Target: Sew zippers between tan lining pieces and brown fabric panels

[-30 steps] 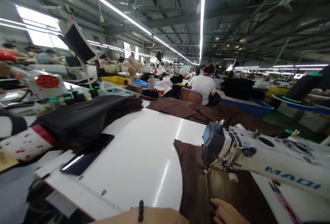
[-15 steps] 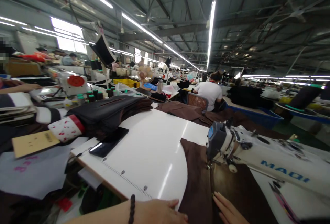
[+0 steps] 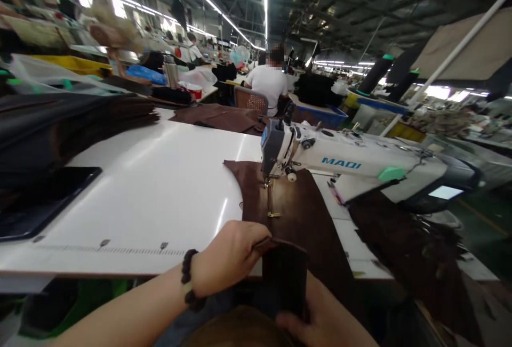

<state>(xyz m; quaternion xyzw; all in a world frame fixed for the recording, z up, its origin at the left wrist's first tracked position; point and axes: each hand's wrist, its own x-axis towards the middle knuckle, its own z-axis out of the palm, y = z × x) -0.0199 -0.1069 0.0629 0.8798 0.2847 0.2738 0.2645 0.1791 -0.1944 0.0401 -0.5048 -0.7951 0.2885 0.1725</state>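
Observation:
Brown fabric (image 3: 316, 224) lies on the white table under the needle end of a white sewing machine (image 3: 352, 155) lettered MAQI. Its near edge is raised and folded up in front of me. My left hand (image 3: 234, 248), with a dark bead bracelet (image 3: 188, 280) at the wrist, pinches that edge from the left side. On the right, my right hand (image 3: 316, 309) grips the lifted fold, thumb in front; the fabric hides some of its fingers. A small brass-coloured metal piece (image 3: 273, 214) sits on the cloth below the needle.
A dark phone (image 3: 52, 203) lies at the left beside a stack of dark pieces (image 3: 60, 123). Pink-handled snips (image 3: 336, 193) rest near the machine. More brown cloth (image 3: 416, 251) hangs at the right. Ahead, a person in white (image 3: 268, 86) sits on a chair.
My view has swung right and lower. Both hands, flat on the fabric before, now grip its near edge, which has come up off the table.

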